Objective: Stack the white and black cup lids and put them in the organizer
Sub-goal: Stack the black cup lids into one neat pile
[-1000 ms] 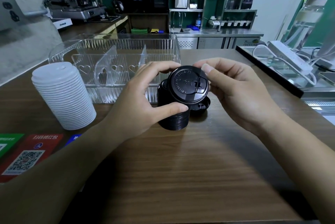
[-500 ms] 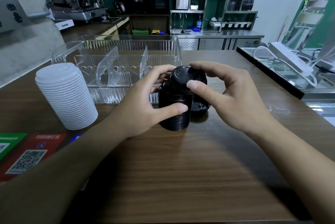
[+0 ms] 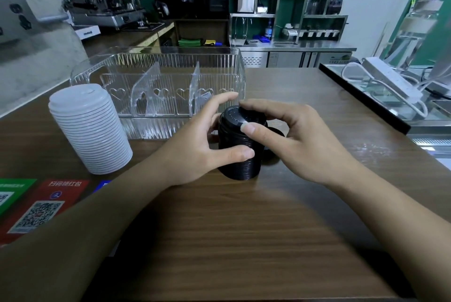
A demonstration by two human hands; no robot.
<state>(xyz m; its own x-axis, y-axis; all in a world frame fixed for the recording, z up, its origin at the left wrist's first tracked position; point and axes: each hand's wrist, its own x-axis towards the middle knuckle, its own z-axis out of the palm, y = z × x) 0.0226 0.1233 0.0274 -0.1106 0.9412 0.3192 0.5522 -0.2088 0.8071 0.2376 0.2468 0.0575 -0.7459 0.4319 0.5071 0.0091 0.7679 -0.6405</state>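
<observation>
Black stack (image 3: 240, 162): table (image 3: 231, 240) centre, my left hand (image 3: 195, 145) gripping its side, my right hand (image 3: 292, 138) pinching the top lid. White stack (image 3: 90, 130): at 9 o'clock, untouched. Organizer (image 3: 158, 86): at 11 o'clock, behind both.

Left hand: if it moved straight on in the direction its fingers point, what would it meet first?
Probably the clear organizer. The left hand grips the black lid stack, its fingers pointing away toward the organizer's right end just behind. Depth is unclear, so they may already nearly touch.
</observation>
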